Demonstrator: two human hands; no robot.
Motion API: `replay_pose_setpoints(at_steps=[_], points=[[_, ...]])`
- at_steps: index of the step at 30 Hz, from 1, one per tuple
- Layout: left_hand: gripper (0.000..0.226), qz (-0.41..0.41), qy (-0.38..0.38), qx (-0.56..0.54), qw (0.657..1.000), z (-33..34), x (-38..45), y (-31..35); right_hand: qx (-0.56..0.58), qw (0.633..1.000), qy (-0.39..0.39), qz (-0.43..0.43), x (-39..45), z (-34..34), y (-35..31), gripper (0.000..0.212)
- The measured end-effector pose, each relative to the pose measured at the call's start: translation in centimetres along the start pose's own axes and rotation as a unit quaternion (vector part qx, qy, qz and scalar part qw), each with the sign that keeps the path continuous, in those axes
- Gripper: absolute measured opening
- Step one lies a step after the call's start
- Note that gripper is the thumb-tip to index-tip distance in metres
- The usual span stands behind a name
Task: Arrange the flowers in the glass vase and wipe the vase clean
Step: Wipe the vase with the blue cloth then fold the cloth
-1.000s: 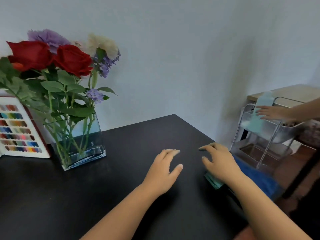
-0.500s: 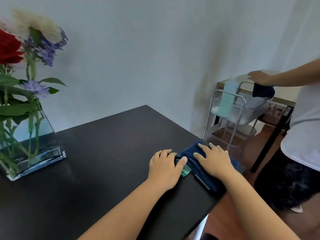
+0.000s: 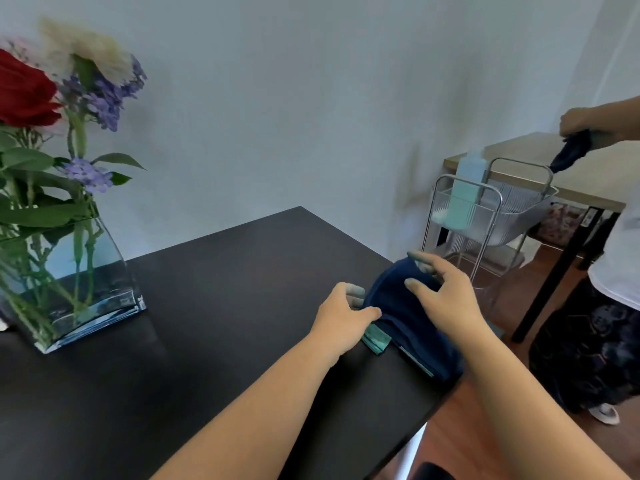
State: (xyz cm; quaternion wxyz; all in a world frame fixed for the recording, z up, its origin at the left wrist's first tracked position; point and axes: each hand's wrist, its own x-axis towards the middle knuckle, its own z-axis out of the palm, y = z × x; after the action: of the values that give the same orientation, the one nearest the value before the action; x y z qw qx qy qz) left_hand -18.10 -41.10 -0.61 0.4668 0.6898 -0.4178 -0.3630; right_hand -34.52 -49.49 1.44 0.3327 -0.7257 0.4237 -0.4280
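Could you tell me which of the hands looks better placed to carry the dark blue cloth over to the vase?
Probably the left hand: it already pinches the dark blue cloth and is nearer the glass vase. The right hand rests on top.

From where I stand, not a word, number or brand can be read anywhere. A small pale tag (image 3: 589, 216) hangs on the side table's dark leg, its print far too blurred to make out. The dark trousers (image 3: 588, 344) of the person beside it carry a faint pattern, but no letters show.
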Motion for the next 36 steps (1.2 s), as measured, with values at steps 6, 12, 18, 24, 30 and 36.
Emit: replay_pose_setpoints(at_steps=[6,12,18,24,30,36], points=[[0.046,0.083,-0.021,-0.015,0.996,-5.1,-0.4,1.6,0.080,0.980,-0.104,-0.150,0.8,1.2,-6.0,0.053],[0.012,0.156,0.048,-0.016,0.987,-11.3,-2.8,2.8,0.143,0.964,-0.116,-0.193,2.1,6.1,-10.7,0.042],[0.014,0.157,0.200,0.107,0.961,-18.0,-5.6,4.2,0.152,0.965,-0.072,-0.200,0.5,13.0,-13.4,0.037],[0.009,0.150,0.268,0.141,0.941,-22.6,-8.5,4.7,0.230,0.919,-0.280,-0.155,-4.1,21.8,-15.7,0.076],[0.016,0.141,0.398,0.220,0.879,-26.0,-11.9,2.9,0.267,0.931,-0.203,-0.142,-5.6,28.1,-18.6,0.035],[0.015,0.094,0.487,-0.005,0.868,-34.5,-13.2,-1.1,0.233,0.954,-0.137,-0.130,-4.4,31.5,-18.5,0.030]])
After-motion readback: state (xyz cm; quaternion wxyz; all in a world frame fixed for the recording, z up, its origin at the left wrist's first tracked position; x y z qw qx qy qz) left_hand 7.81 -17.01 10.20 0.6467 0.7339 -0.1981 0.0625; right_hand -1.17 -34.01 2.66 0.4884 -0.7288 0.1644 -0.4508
